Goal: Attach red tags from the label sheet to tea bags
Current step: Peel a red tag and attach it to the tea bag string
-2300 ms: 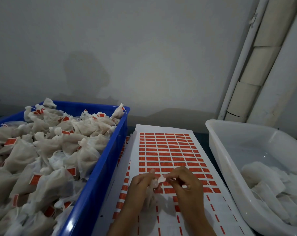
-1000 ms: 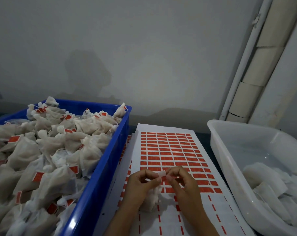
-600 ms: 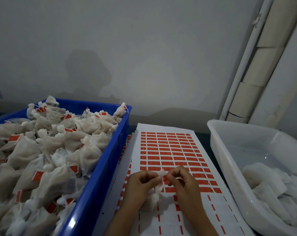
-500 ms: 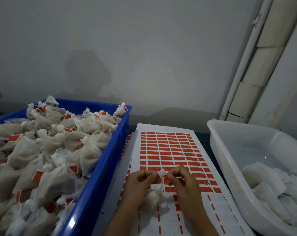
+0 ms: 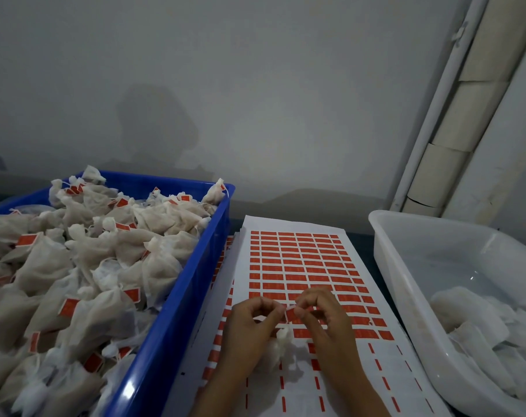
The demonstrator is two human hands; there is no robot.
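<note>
My left hand and right hand are hovering over the label sheet. Both sets of fingers are pinching together on one red tag. A tea bag is hanging just under it, between my hands. To my left, the blue bin is holding many tagged bags. To my right, the white tub is holding plain ones.

A blue crate and a white tub wall in the open label sheet between them.
</note>
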